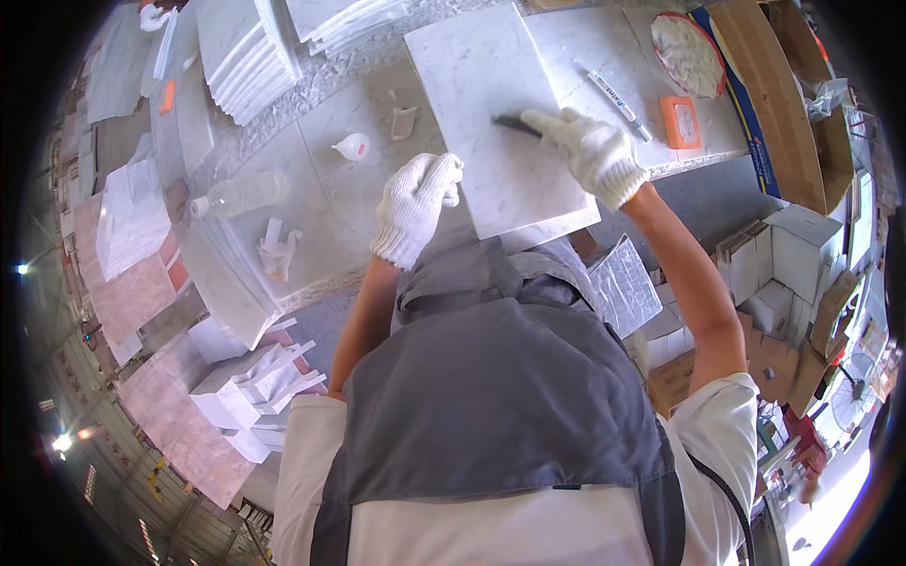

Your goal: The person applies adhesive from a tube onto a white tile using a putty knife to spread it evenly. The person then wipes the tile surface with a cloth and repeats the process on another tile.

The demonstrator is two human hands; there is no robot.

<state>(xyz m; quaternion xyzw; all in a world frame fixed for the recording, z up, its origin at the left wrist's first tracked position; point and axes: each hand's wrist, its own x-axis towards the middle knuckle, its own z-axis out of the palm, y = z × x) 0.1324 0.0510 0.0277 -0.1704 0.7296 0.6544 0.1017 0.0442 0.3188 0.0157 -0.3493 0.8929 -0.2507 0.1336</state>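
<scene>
My right hand (596, 156), in a white knit glove, grips a dark, narrow, blade-like tool (517, 124) blurred by motion. The tool lies over a pale grey-veined marble tile (486, 75), its index finger stretched along it. That tile sits on top of another slab, whose corner (562, 226) shows beneath its near edge. At the tile's left edge is my left hand (418, 209), gloved too, its fingers curled closed; whatever is in them is hidden. Left of it on the worktop lie a small white squeeze bottle (352, 146) and a pale broken piece (403, 123).
A paint marker (613, 99), an orange box (680, 123) and a round tub of whitish paste (689, 55) stand right of the tile. Stacked marble tiles (245, 61) rise at the far left. A clear plastic bottle (241, 193) lies on the left; cardboard boxes (769, 85) line the right.
</scene>
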